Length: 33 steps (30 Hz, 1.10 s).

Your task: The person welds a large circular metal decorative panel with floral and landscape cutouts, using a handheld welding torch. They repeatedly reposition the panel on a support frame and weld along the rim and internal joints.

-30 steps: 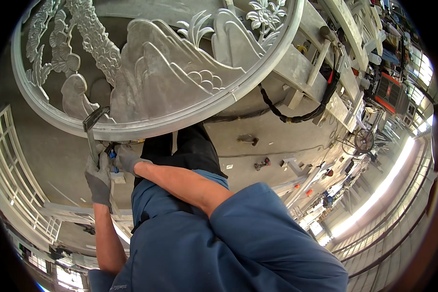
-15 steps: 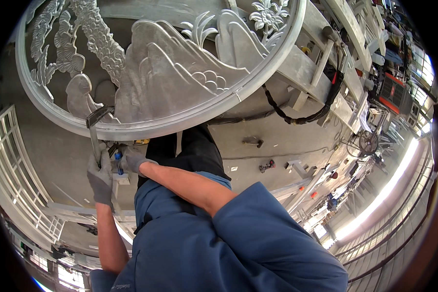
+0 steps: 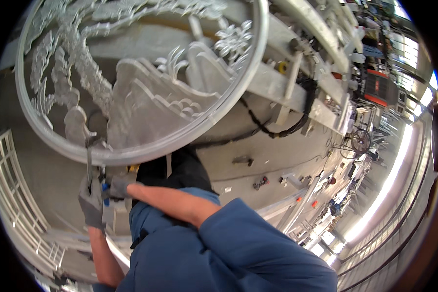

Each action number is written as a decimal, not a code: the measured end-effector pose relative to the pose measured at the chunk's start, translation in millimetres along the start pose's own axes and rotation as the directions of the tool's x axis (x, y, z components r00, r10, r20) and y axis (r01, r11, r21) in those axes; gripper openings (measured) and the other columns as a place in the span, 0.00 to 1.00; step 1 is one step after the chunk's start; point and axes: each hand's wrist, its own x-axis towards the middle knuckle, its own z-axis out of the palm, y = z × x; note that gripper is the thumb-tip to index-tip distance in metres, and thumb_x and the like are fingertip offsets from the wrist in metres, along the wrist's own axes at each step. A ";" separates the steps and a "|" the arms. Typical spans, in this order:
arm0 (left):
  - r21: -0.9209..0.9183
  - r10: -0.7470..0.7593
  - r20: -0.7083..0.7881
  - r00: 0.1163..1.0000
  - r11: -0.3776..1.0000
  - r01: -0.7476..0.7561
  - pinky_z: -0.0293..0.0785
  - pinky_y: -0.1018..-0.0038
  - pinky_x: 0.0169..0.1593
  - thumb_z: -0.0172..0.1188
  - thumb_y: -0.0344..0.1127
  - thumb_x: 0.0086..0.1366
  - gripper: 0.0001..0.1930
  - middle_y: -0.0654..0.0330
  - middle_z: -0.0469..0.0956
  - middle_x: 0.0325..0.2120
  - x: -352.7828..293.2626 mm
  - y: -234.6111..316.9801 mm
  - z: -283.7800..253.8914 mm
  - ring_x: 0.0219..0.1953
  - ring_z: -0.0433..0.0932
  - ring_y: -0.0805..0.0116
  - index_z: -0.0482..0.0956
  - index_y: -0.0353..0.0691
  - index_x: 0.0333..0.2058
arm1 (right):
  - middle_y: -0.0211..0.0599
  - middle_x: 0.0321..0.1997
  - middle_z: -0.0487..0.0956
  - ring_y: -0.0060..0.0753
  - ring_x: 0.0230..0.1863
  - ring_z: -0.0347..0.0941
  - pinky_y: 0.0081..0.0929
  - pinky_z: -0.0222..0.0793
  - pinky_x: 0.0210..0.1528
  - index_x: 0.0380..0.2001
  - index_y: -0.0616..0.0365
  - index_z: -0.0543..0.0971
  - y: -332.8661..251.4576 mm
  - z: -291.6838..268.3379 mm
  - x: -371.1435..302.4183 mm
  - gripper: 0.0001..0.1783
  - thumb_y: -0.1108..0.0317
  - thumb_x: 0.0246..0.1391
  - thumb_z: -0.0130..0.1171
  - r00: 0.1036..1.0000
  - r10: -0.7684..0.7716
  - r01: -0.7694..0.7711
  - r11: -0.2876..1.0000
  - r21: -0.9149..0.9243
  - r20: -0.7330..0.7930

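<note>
A large round silver metal panel (image 3: 146,104) with relief mountains, a tree and flowers lies in front of me. At its near rim on the left stands a metal bar clamp (image 3: 89,168), its upper jaw reaching over the rim. My left hand (image 3: 91,203), in a grey glove, is closed around the clamp's bar below the rim. Beside it, my right hand (image 3: 118,187), also gloved, has its fingers closed at the clamp's blue handle (image 3: 105,188). The lower jaw is hard to make out against the rim.
Metal beams (image 3: 277,90) support the panel, with a thick black cable (image 3: 277,131) hanging at the right. A cordless drill (image 3: 261,183) and another small tool (image 3: 243,160) lie on the floor. White railings (image 3: 22,194) stand at left, a red-and-black machine (image 3: 377,87) far right.
The view has shifted, so the panel sits lower and further left in the picture. The clamp's jaw, earlier seen slanting broadly across the rim, now shows nearly end-on. Both hands stay at the clamp.
</note>
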 end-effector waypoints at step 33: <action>0.585 0.136 -0.436 0.890 0.794 0.166 0.75 0.59 0.54 0.55 0.34 0.69 0.18 0.39 0.79 0.50 -3.2 -17.4 46.0 0.52 0.78 0.43 0.78 0.29 0.53 | 0.28 0.28 0.78 0.23 0.28 0.70 0.28 0.69 0.32 0.37 0.54 0.83 -45.5 -619.6 -615.4 0.15 0.52 0.64 0.62 -0.116 -0.596 -0.392 0.762 -0.515 -0.794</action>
